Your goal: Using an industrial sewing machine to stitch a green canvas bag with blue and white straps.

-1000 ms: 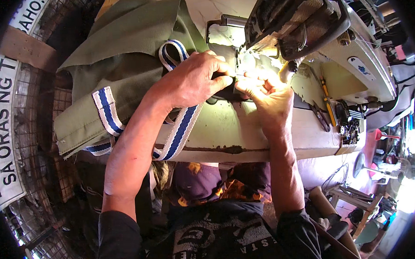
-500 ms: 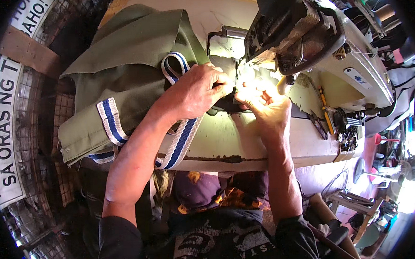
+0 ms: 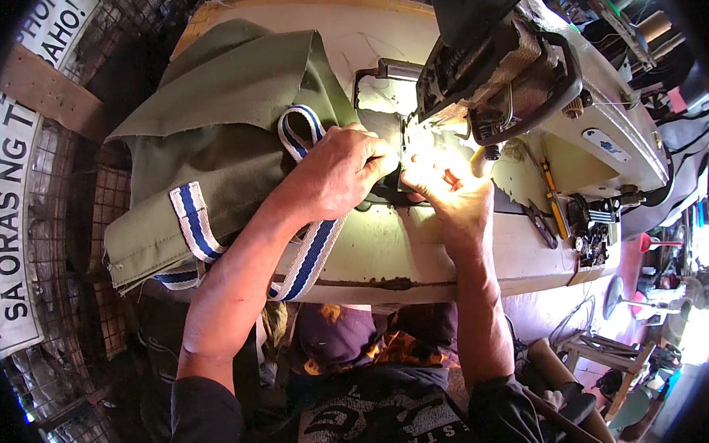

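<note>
Four visible stretches of blue-and-white strap [image 3: 196, 223] are showing, one crossing the bench's [image 3: 356, 257] near edge. One olive cloth [image 3: 223, 160] is covering the left end. Left hand [image 3: 348, 170] is pinching closed, right hand [image 3: 453, 192] curling beside it; cannot tell what they're gripping. Rightward, one yellow-handled tool [image 3: 556, 203] and one pair of pliers [image 3: 542, 225] are lying. One sewing machine [image 3: 523, 76] is standing beyond.

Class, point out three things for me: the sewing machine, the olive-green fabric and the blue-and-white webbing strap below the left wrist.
Sewing machine [image 3: 505, 71]: head camera view, on its needle-end housing.
Olive-green fabric [image 3: 223, 160]: head camera view, on its broad middle.
Blue-and-white webbing strap [image 3: 314, 254]: head camera view, on its blue stripe.
</note>
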Motion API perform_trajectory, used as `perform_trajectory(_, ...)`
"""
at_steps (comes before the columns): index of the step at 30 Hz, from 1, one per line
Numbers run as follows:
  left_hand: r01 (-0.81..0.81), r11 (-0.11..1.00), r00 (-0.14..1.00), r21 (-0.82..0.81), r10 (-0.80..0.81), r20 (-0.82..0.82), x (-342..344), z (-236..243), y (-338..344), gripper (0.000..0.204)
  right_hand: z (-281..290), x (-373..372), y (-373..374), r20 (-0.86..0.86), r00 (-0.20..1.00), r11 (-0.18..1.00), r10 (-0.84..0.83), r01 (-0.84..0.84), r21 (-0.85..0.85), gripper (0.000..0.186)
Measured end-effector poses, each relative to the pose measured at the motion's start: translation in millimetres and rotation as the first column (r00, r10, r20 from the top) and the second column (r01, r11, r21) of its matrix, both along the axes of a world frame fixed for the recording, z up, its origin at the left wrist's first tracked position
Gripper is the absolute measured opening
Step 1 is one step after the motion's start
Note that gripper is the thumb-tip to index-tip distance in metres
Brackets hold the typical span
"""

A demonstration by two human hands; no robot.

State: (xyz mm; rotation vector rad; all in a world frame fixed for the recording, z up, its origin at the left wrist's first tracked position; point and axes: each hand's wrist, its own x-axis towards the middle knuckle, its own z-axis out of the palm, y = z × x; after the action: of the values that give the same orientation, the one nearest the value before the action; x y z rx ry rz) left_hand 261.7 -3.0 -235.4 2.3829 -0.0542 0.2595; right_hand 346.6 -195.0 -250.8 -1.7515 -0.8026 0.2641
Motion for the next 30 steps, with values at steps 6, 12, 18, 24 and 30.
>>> perform_trajectory(6,-0.011,1.0,0.999,0.028,0.013,-0.041,0,2,-1,0.019,-6,4,4,0.298,0.954,0.999,0.041,-0.038,-0.017,0.021)
perform_trajectory(12,-0.013,0.997,0.989,-0.076,0.002,-0.145,3,8,0,0.023,4,5,6,-0.048,0.997,0.996,0.067,-0.064,0.067,0.014)
perform_trajectory(18,-0.057,0.979,0.953,-0.195,-0.004,-0.302,14,16,2,0.023,16,11,6,-0.433,0.899,0.995,0.066,-0.025,0.101,0.029)
perform_trajectory(24,-0.038,0.993,0.967,-0.113,0.008,-0.253,25,20,-2,0.025,19,24,11,-0.498,0.858,0.985,0.129,-0.054,0.162,0.031)
perform_trajectory(30,0.028,0.994,0.964,0.108,0.002,-0.267,44,11,-3,0.022,20,36,-7,0.013,0.998,0.955,0.056,-0.05,-0.291,0.027)
